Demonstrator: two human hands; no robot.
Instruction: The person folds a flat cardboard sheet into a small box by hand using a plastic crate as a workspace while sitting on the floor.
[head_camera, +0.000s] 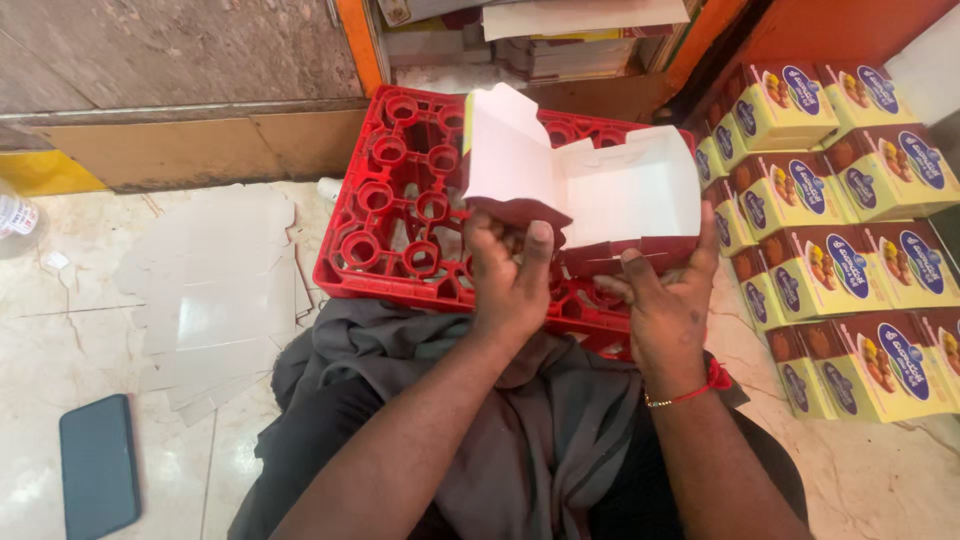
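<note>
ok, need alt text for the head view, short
Seen from above, a seated person's left hand and right hand hold a half-folded cardboard box, white inside and dark red outside, over a red plastic crate. Finished yellow boxes are stacked at right; flat blanks and a phone lie on the floor at left.
</note>
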